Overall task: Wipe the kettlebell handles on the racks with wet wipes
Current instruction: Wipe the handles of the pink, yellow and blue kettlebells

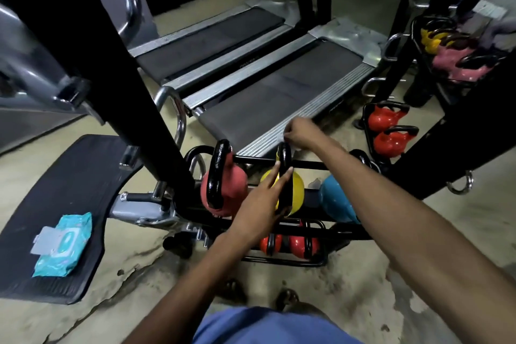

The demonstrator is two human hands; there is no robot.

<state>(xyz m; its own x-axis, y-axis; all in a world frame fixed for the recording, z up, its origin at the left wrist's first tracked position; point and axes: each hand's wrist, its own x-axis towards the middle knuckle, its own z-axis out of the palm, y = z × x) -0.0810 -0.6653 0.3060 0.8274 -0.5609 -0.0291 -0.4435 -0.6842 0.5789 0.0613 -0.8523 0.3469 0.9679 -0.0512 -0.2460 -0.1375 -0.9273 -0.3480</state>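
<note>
Sitting on the rack [262, 160], the yellow kettlebell [297, 190] is having its handle [285, 156] touched by straight fingers of the left hand [258, 207] while the right hand [303, 134] is curling its fingers over the top, hold unclear.

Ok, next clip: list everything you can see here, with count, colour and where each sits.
near rack: 1, black, centre floor
top-tier kettlebells: 3, pink, yellow, blue, in a row
bottom-tier kettlebells: 2, red, near rack
side kettlebells: 2, red, right
far kettlebells: count unclear, yellow and pink, blurred, top right
wet wipes pack: 1, teal, on mat
mat: 1, black, left
treadmills: 2, grey-black, behind rack
left grip: straight fingers on yellow kettlebell's black handle
right grip: curled at handle top, apparently pinching a white wipe
</note>
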